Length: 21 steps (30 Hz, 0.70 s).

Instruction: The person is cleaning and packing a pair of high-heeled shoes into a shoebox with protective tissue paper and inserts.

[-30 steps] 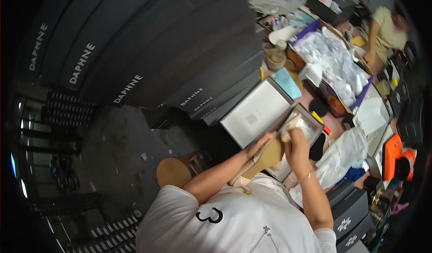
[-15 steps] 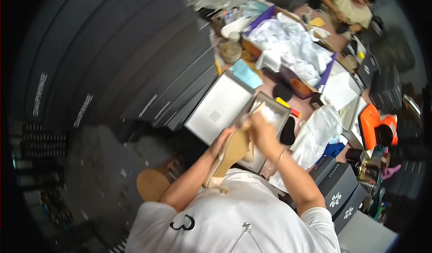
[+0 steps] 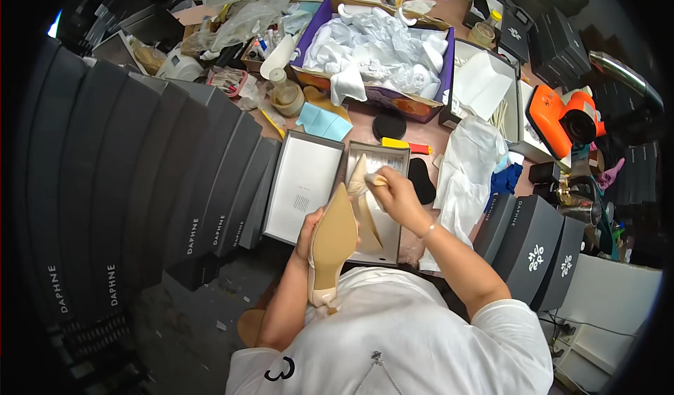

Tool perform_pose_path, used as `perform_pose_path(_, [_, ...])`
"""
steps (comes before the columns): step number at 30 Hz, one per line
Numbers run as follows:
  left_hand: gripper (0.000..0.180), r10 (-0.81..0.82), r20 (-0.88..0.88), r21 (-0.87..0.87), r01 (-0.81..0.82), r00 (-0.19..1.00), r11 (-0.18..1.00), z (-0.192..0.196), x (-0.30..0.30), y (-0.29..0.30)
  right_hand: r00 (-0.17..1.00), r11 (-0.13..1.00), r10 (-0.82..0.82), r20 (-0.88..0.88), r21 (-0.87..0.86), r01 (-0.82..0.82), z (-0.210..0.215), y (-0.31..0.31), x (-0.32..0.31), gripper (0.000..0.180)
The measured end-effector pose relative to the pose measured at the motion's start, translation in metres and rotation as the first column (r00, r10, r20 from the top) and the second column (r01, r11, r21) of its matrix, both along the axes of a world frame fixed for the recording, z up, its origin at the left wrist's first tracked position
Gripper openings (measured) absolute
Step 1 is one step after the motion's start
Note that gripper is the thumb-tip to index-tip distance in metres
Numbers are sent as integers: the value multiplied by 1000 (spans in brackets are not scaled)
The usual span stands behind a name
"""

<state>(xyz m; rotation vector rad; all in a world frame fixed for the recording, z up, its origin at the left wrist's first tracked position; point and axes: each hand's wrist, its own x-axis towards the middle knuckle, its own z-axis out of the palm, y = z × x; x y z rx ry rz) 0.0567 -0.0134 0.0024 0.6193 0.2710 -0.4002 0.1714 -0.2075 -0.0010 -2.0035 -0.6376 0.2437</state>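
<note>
My left hand [image 3: 307,235] grips a beige pointed high-heel shoe [image 3: 333,244], sole up, close to my chest. Over an open grey shoe box [image 3: 388,160] on the table, my right hand [image 3: 394,193] holds a small pale wad against a second beige shoe [image 3: 360,184], whose pointed toe aims away from me. The box's lid [image 3: 303,184] lies upturned just to the left of the box, showing its white inside.
Dark shoe boxes [image 3: 175,184] are stacked in a row on the left, more stand at the right [image 3: 533,237]. A purple box of white tissue paper [image 3: 382,51], plastic bags [image 3: 467,170], an orange tool [image 3: 565,114] and black insoles [image 3: 421,179] crowd the table.
The view has tilted and moved closer over the table. Both hands stay on the shoes; the left-hand shoe now hangs lower with its sole facing up.
</note>
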Motion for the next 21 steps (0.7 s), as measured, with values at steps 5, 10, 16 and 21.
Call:
perform_pose_path(5, [55,207,128,638,-240,970,731,-21,49,56,730,978,102,-676,-67,-198,-37,-22,-47,28])
perform_pose_path(10, [66,82,270,924,-282,959,257,-9,57,55,876,988,80,-476,-80,-134,-56,-4,-56,30])
perform_pose_path(16, [80,116,-90,98,-107,989,989,-25,24,34,368,808,454,-811,549,214,22,-30,-37,26])
perform_pose_path(21, [93,381,-34,-689,-298,924,661,25,46,-31,134,668,645,-752,641,379,10,-12,-70,25])
